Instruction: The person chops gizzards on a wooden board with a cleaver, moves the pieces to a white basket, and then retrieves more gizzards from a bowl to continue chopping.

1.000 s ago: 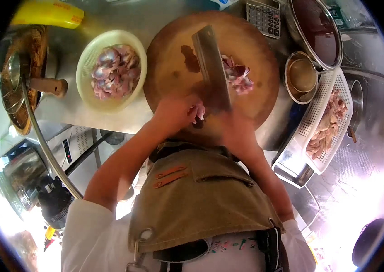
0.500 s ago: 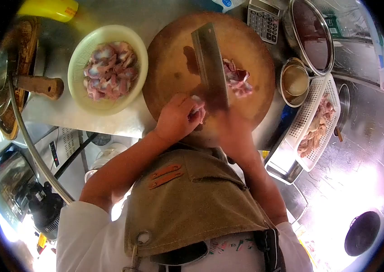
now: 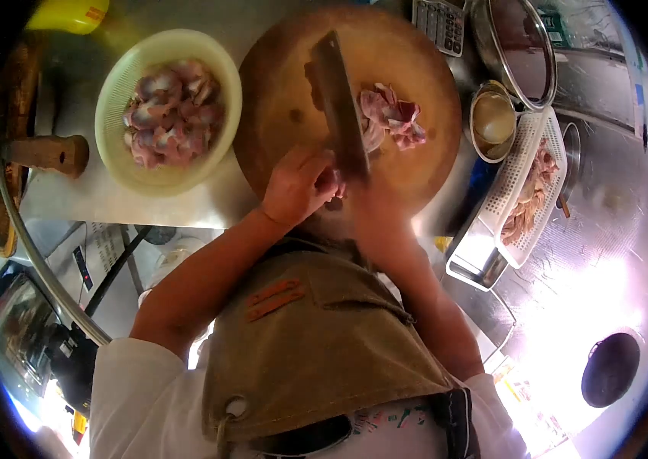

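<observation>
On the round wooden board (image 3: 278, 92), my left hand (image 3: 297, 187) is closed around a small piece of meat (image 3: 329, 183) near the front edge. My right hand (image 3: 385, 214), blurred, grips the cleaver (image 3: 341, 107) at its near end; the handle is hidden in the hand. The blade points away from me, close beside the left fingertips. Pinkish meat pieces (image 3: 396, 116) lie to the right of the blade. A pale green colander (image 3: 108, 115) holding more such meat stands left of the board.
At the right are a calculator (image 3: 438, 27), a metal bowl of dark liquid (image 3: 522, 53), a small metal bowl (image 3: 492, 122) and a white basket (image 3: 503, 206) of meat strips. At the left lie a wooden handle (image 3: 56, 155) and a yellow bottle (image 3: 68, 15).
The cleaver and my right hand have shifted slightly left. Another meat piece now shows beside the blade on its right. The whole view has shifted a little.
</observation>
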A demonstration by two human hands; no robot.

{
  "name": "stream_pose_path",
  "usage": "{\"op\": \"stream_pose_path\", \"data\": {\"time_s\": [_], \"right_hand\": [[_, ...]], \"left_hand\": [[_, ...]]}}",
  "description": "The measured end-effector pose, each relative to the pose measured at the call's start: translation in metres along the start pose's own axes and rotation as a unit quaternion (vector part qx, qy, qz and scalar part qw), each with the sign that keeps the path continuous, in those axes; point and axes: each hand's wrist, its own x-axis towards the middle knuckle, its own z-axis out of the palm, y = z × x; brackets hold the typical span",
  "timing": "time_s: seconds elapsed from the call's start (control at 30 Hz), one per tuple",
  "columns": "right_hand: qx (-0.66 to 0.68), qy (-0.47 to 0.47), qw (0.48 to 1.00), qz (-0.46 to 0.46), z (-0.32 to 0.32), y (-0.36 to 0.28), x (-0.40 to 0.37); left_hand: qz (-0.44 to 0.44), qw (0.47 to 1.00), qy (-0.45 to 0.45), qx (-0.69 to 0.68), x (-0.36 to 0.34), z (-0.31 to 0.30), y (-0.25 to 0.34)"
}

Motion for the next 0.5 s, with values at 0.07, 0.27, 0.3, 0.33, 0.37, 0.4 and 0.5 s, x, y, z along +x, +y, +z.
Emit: {"op": "stream_pose_path", "data": {"time_s": [0.07,0.27,0.3,0.33,0.37,0.4,0.5], "right_hand": [[-0.016,-0.034,0.999,-0.006,0.000,-0.001,0.011],[-0.051,-0.071,0.995,0.052,0.010,0.000,0.010],[-0.064,-0.057,0.995,0.040,0.017,0.005,0.009],[-0.119,-0.034,0.992,-0.031,0.028,0.015,0.013],[-0.172,-0.013,0.980,-0.100,0.032,0.019,0.011],[-0.129,-0.040,0.991,-0.020,0.032,0.018,0.008],[-0.013,-0.046,0.988,0.148,0.033,0.012,0.018]], "left_hand": [[-0.028,0.999,-0.030,-0.015,-0.001,-0.002,0.001],[-0.028,0.999,-0.009,-0.046,-0.003,0.000,-0.005],[-0.034,0.998,-0.009,-0.054,-0.005,-0.001,-0.004],[-0.028,0.999,-0.021,-0.040,-0.006,0.000,-0.007],[-0.025,0.999,-0.035,-0.028,-0.008,0.001,-0.008],[-0.020,0.999,-0.045,-0.014,-0.009,0.001,-0.006],[0.033,0.998,-0.040,-0.034,-0.003,-0.006,-0.007]]}}
